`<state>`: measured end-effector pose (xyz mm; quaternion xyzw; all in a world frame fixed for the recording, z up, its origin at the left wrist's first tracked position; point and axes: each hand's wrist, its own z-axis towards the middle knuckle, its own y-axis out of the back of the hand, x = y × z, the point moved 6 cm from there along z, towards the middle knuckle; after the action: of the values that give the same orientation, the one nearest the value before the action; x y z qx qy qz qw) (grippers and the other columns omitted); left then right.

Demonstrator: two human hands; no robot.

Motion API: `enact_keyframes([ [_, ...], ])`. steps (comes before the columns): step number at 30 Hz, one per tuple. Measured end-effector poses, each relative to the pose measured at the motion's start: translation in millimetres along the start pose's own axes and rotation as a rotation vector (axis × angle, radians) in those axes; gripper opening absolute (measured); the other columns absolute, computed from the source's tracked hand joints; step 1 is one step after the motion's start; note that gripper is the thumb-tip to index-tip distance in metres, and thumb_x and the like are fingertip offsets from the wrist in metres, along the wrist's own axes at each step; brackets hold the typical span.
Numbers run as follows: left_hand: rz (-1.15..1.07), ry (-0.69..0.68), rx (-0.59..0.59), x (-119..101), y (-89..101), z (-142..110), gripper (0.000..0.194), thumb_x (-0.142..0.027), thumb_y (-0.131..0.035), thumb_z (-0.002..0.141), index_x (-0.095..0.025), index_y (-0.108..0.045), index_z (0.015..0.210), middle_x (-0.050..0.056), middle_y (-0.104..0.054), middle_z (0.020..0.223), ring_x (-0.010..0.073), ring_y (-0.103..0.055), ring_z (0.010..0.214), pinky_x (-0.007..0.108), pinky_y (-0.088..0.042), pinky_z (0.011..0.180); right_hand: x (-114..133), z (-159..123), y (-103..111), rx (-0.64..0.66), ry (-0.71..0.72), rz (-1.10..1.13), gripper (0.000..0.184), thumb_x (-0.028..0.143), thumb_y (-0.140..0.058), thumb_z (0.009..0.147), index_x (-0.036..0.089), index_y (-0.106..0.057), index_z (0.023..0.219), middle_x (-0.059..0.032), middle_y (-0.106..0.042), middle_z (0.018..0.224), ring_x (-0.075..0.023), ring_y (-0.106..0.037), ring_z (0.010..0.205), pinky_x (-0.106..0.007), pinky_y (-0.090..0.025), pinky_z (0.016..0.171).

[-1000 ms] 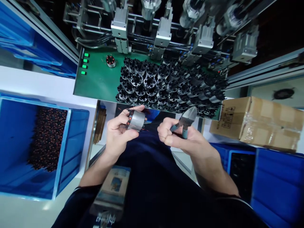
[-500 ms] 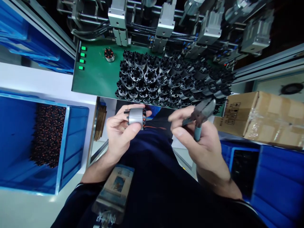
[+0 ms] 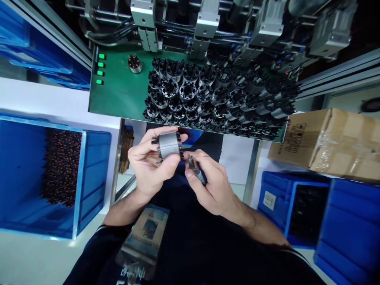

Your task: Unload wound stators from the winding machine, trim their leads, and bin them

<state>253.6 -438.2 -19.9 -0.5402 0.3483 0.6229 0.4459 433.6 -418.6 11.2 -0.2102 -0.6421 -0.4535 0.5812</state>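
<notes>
My left hand [image 3: 150, 162] is closed around a motor stator [image 3: 169, 143], a silver ring with black slotted ends and a little copper winding. The stator lies on its side, its right end toward my other hand. Thin copper wire [image 3: 198, 156] runs out from that end past my right fingers. Wrapped in my right hand [image 3: 212, 180] is a pair of pliers [image 3: 194, 168] with a blue-grey handle, their jaws close beside the stator's right end. Whether the jaws touch the wire cannot be made out.
Stacked stators [image 3: 204, 93] fill much of the green worktop [image 3: 114, 93], and one wound stator [image 3: 135, 64] stands apart. Machine cylinders [image 3: 206, 23] hang behind. A blue bin [image 3: 92, 178] of wound parts is at left; a cardboard box [image 3: 322, 142] and blue crates [image 3: 347, 221] are at right.
My right hand has swung left and inward with the pliers, from well apart to beside the stator. The left hand still holds the stator, now slightly tilted.
</notes>
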Motion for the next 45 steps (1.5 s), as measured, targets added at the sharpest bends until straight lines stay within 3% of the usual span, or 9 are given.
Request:
enact_keyframes([
  [4, -0.057, -0.019, 0.000, 0, -1.4, -1, 0.038, -0.065, -0.090, 0.108, -0.027, -0.086, 0.104, 0.008, -0.087, 0.142, 0.0342, -0.094, 0.112, 0.050, -0.084, 0.087, -1, 0, 0, 0.011, 0.006, 0.027, 0.028, 0.021, -0.063, 0.118, 0.025, -0.074, 0.143, -0.0080, -0.086, 0.126, -0.0221, -0.081, 0.106, -0.041, -0.071, 0.104],
  [10, -0.008, 0.027, 0.002, -1, -5.3, -3, 0.049, -0.073, -0.090, 0.106, -0.026, -0.083, 0.098, 0.009, -0.087, 0.140, 0.0357, -0.094, 0.111, 0.050, -0.083, 0.084, -3, -1, -1, 0.002, -0.003, 0.060, 0.013, 0.021, -0.062, 0.117, 0.027, -0.073, 0.118, -0.0013, -0.075, 0.097, -0.0171, -0.067, 0.077, -0.034, -0.068, 0.085],
  [18, -0.179, 0.056, -0.024, 14, -3.4, -2, 0.033, -0.052, -0.100, 0.102, -0.023, -0.086, 0.093, 0.008, -0.090, 0.139, 0.0325, -0.095, 0.110, 0.044, -0.082, 0.092, -16, -2, -7, 0.000, -0.045, 0.025, 0.016, 0.020, -0.063, 0.115, 0.025, -0.076, 0.120, 0.0010, -0.070, 0.091, -0.0134, -0.053, 0.068, -0.027, -0.060, 0.073],
  [26, -0.291, 0.348, -0.191, 56, 25.9, -11, 0.034, -0.047, -0.110, 0.092, -0.024, -0.085, 0.091, 0.006, -0.093, 0.130, 0.0285, -0.095, 0.111, 0.039, -0.077, 0.104, -67, -6, -17, 0.111, -0.376, 0.027, 0.034, 0.026, -0.061, 0.113, 0.024, -0.087, 0.135, 0.0061, -0.064, 0.080, -0.0126, -0.051, 0.065, -0.029, -0.053, 0.076],
  [29, -0.261, 0.439, -0.229, 59, 67.7, -23, 0.037, -0.054, -0.112, 0.088, -0.027, -0.091, 0.104, 0.007, -0.095, 0.124, 0.0282, -0.094, 0.115, 0.040, -0.074, 0.112, -101, -23, -20, 0.142, -0.526, 0.031, 0.037, 0.034, -0.061, 0.115, 0.025, -0.085, 0.141, 0.0064, -0.062, 0.081, -0.0127, -0.053, 0.068, -0.031, -0.048, 0.076],
  [31, -0.167, 0.422, -0.273, 53, 112.6, -31, 0.040, -0.055, -0.113, 0.085, -0.027, -0.093, 0.105, 0.007, -0.095, 0.118, 0.0276, -0.094, 0.114, 0.039, -0.073, 0.112, -124, -35, -23, 0.156, -0.610, 0.079, 0.040, 0.041, -0.061, 0.116, 0.024, -0.082, 0.145, 0.0060, -0.060, 0.083, -0.0135, -0.053, 0.069, -0.031, -0.047, 0.074],
  [38, 0.688, -0.033, -0.406, -15, 324.9, -55, 0.039, -0.050, -0.118, 0.077, -0.028, -0.090, 0.094, 0.004, -0.094, 0.123, 0.0277, -0.088, 0.114, 0.043, -0.072, 0.102, -175, -63, -14, 0.235, -0.750, 0.076, 0.053, 0.063, -0.068, 0.108, 0.022, -0.080, 0.140, 0.0047, -0.057, 0.083, -0.0157, -0.051, 0.068, -0.033, -0.045, 0.066],
  [41, 1.086, -0.098, -0.306, -26, 391.7, -55, 0.037, -0.061, -0.110, 0.088, -0.029, -0.095, 0.102, 0.006, -0.093, 0.126, 0.0256, -0.086, 0.107, 0.043, -0.070, 0.098, -189, -66, -2, 0.242, -0.813, -0.005, 0.070, 0.076, -0.074, 0.101, 0.019, -0.080, 0.141, 0.0057, -0.054, 0.077, -0.0164, -0.050, 0.066, -0.034, -0.044, 0.063],
  [45, 1.238, 0.144, 0.074, 30, 436.4, -52, 0.034, -0.061, -0.089, 0.106, -0.028, -0.096, 0.108, 0.009, -0.091, 0.139, 0.0307, -0.081, 0.124, 0.050, -0.065, 0.116, -195, -55, 1, 0.252, -0.893, -0.153, 0.093, 0.092, -0.080, 0.086, 0.017, -0.080, 0.141, 0.0053, -0.056, 0.073, -0.0184, -0.052, 0.067, -0.034, -0.043, 0.062],
])
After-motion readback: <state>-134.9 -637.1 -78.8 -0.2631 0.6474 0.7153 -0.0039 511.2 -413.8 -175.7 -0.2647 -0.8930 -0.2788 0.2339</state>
